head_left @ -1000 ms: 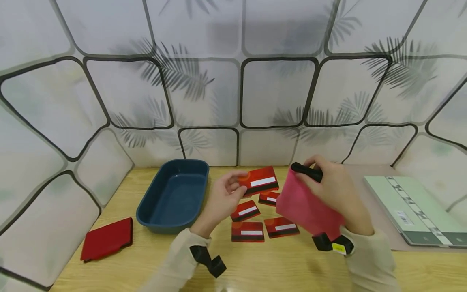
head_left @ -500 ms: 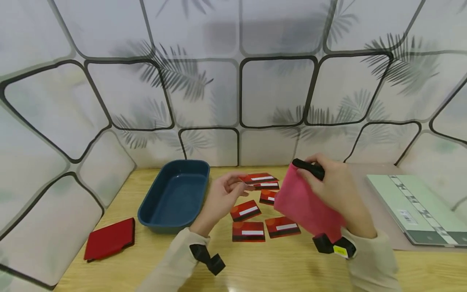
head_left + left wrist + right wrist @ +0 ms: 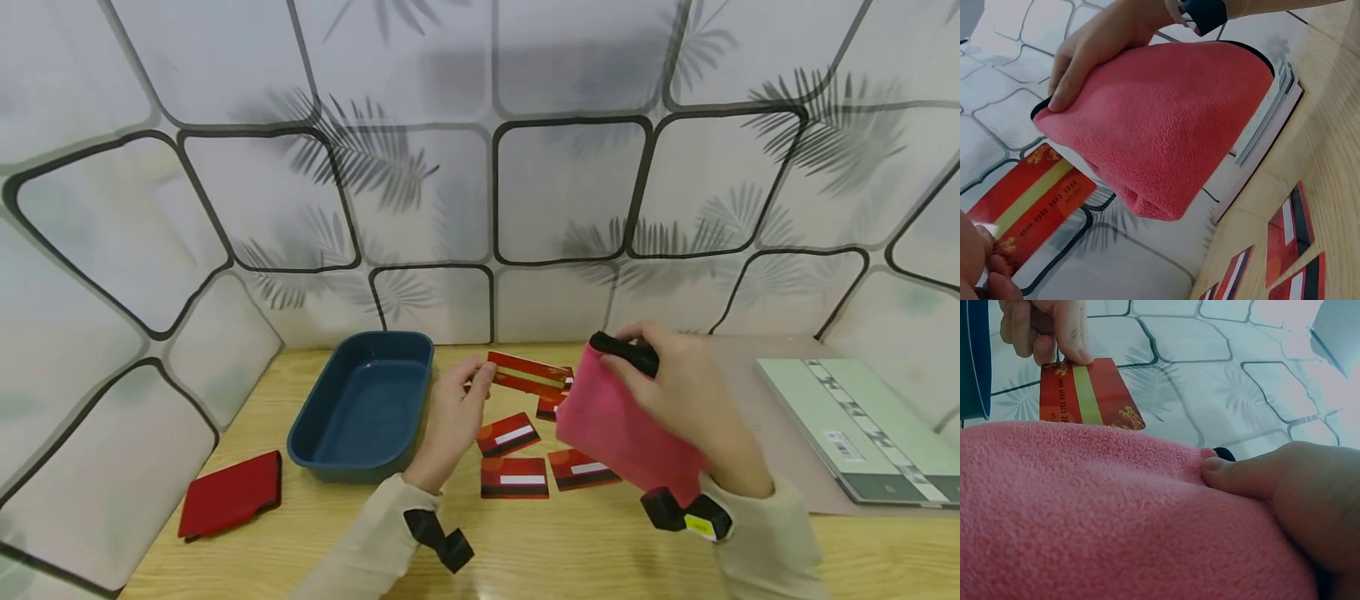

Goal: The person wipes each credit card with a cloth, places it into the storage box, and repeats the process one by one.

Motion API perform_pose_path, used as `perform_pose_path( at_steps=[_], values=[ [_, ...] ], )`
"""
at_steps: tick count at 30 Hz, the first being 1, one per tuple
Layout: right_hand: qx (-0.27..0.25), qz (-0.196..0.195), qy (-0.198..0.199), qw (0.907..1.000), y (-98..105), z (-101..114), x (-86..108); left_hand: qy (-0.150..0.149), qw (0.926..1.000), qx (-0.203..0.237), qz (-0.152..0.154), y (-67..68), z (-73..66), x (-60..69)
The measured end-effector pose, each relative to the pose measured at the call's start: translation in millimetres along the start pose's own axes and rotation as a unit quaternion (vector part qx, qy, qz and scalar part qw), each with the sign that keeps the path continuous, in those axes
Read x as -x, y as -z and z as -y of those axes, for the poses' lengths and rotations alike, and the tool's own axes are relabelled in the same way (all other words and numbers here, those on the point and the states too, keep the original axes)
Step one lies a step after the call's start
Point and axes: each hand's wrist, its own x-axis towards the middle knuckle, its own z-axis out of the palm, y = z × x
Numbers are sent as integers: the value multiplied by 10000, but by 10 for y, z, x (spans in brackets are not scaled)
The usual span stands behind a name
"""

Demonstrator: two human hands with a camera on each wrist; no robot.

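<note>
My left hand (image 3: 453,417) pinches a red bank card (image 3: 528,375) by its left end, above the table. The card's face with a gold band and embossed digits shows in the left wrist view. My right hand (image 3: 693,396) grips a pink terry cloth (image 3: 630,433) by its dark-trimmed top edge, and the cloth hangs down beside the card. In the head view, a small gap shows between card and cloth. Below them several more red cards (image 3: 514,479) lie on the table, white strips facing up. The cloth partly covers some of these cards.
A blue plastic tray (image 3: 296,446) stands left of my left hand. Further left lies a red wallet-like case (image 3: 231,495). At the right, a pale green folder or box (image 3: 862,425) rests on a greyish mat (image 3: 738,367). Patterned panels (image 3: 555,192) rise behind the wooden table (image 3: 585,550).
My left hand has turned the card over, from its white-strip side to its gold-banded side. The right hand and cloth have stayed nearly in place.
</note>
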Motion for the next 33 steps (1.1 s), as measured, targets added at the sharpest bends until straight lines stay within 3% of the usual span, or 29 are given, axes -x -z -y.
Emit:
perform_pose_path(
  at_steps=[5, 9, 13, 18, 28, 33],
  values=[
    [-100, 113, 114, 9998, 4, 5, -16, -187, 9989, -311, -283, -7, 31, -3],
    [-106, 170, 222, 9996, 24, -4, -13, -107, 9993, -253, -244, -45, 59, -25],
    [-12, 245, 333, 9991, 29, 9, 13, 100, 9998, 177, 83, -86, 85, -45],
    [-197, 645, 244, 9974, -40, 100, 51, 143, 9962, 714, 478, -117, 94, -17],
    [-690, 1219, 498, 9889, -251, 186, 60, -68, 9926, 409, 1138, -131, 122, 23],
    [-920, 1232, 929, 9837, -374, 249, 57, -124, 9896, 240, 1416, -98, 97, -14]
  ],
)
